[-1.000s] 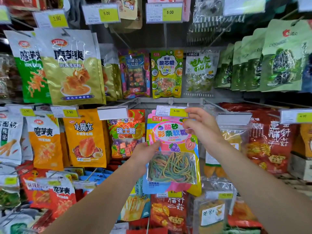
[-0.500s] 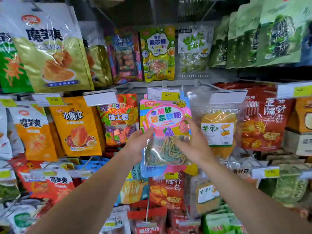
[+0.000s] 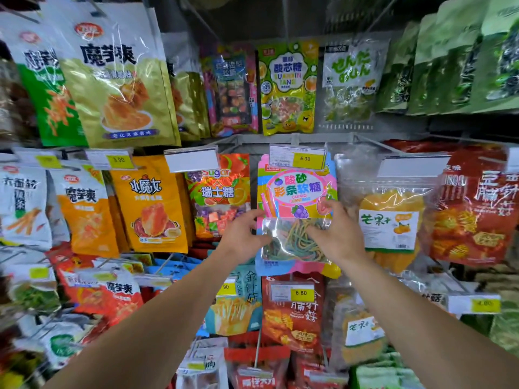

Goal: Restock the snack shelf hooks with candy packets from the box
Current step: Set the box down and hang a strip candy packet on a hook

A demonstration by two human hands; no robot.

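Observation:
A pink and blue candy packet (image 3: 297,189) with coloured sour strips in its clear window hangs from a hook under the 5.00 price tag (image 3: 298,158), in the middle row of the shelf. My left hand (image 3: 243,234) pinches the packet's lower left edge between thumb and fingers. My right hand (image 3: 334,234) rests on the front of the clear window at the lower right, its fingers loosely bent. More packets of the same kind hang behind the front one. The box is out of view.
Neighbouring hooks are full: a Swiss sugar candy bag (image 3: 220,192) to the left, a dried mango bag (image 3: 390,223) to the right, red mushroom snack packs (image 3: 292,310) below, and a green sour candy bag (image 3: 286,88) above. Price tag rails jut out toward me.
My right hand has come down from the top of the packet by the hook to its lower right front. The packet now hangs straight, and my view has dropped slightly.

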